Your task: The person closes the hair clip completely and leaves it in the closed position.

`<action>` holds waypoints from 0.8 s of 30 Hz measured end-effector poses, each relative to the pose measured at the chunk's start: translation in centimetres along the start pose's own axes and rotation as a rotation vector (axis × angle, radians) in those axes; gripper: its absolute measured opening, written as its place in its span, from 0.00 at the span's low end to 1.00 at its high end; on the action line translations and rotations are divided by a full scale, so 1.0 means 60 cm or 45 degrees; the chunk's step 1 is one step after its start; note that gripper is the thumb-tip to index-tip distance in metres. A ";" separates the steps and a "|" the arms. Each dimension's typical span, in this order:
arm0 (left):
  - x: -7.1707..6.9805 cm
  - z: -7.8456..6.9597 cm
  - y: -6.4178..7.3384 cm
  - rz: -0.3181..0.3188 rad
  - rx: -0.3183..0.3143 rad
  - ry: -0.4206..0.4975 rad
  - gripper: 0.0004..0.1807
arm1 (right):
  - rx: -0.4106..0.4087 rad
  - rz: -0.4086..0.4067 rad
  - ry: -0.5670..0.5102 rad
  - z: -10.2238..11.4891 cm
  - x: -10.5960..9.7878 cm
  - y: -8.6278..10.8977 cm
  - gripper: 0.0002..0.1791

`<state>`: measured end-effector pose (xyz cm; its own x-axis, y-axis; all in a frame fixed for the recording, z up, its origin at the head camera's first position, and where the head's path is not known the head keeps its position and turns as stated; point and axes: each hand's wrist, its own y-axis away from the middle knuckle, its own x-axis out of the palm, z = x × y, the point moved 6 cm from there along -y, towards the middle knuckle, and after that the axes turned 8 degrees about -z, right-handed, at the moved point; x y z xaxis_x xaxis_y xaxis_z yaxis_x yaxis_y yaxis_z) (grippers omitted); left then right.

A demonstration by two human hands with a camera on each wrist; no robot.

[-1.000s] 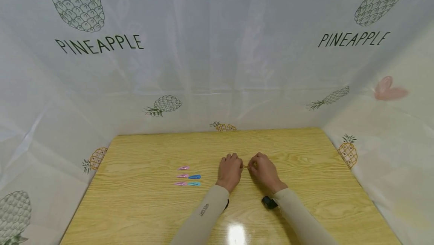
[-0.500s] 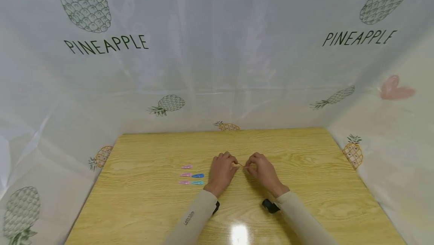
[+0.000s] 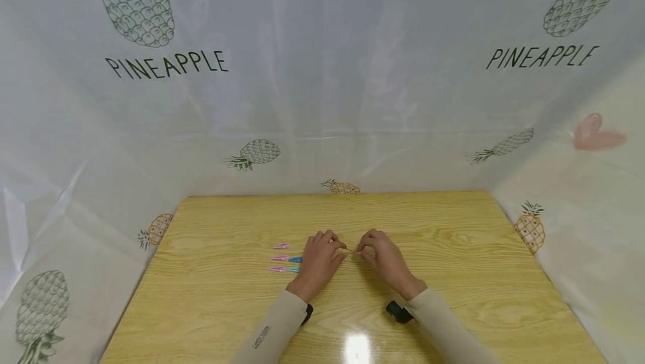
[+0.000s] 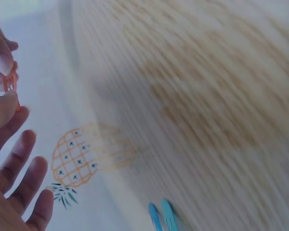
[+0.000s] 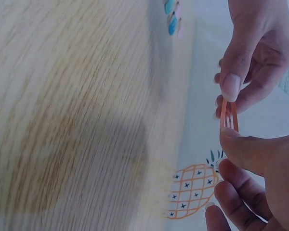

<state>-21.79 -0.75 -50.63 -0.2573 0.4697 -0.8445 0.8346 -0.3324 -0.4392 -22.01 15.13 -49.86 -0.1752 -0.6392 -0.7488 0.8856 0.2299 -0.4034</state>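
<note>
Between my two hands, above the table, is an orange snap hair clip (image 5: 229, 115). My left hand (image 3: 318, 260) pinches one end of it with thumb and forefinger, and my right hand (image 3: 385, 260) pinches the other. In the left wrist view the clip (image 4: 10, 83) is partly covered by fingertips; the left hand's other fingers are spread apart. Left of my left hand lie pink hair clips (image 3: 277, 269), a blue hair clip (image 3: 295, 260) and a teal hair clip (image 3: 293, 269). That hand partly covers the blue and teal ones in the head view.
The wooden table (image 3: 453, 308) ends at a pale pineapple-print sheet (image 3: 322, 101), which rises behind it and along both sides. A black device (image 3: 398, 312) is worn at my right wrist, another (image 3: 307, 313) at the left.
My left hand has shifted left and nearer the laid-out clips, opening a wider view of the orange hair clip between the hands. The right hand moves little. The head view has swung slightly left.
</note>
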 end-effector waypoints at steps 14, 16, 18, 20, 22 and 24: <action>-0.039 0.011 0.023 -0.140 0.008 -0.046 0.05 | -0.213 -0.057 -0.028 0.032 0.010 0.007 0.08; -0.043 0.011 0.026 -0.159 0.010 -0.053 0.04 | -0.237 -0.062 -0.028 0.035 0.012 0.007 0.09; -0.047 0.010 0.030 -0.177 0.016 -0.060 0.04 | -0.255 -0.064 -0.035 0.039 0.013 0.007 0.09; -0.051 0.009 0.033 -0.196 0.023 -0.069 0.04 | -0.272 -0.065 -0.038 0.043 0.013 0.006 0.08; -0.054 0.008 0.035 -0.214 0.030 -0.072 0.04 | -0.286 -0.068 -0.035 0.047 0.014 0.005 0.08; -0.056 0.008 0.037 -0.234 0.037 -0.073 0.04 | -0.298 -0.073 -0.029 0.051 0.013 0.005 0.07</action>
<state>-19.29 -3.46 -48.92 -0.4319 0.4775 -0.7651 0.7568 -0.2695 -0.5955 -20.58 12.43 -48.95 -0.2099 -0.6719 -0.7103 0.7501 0.3553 -0.5578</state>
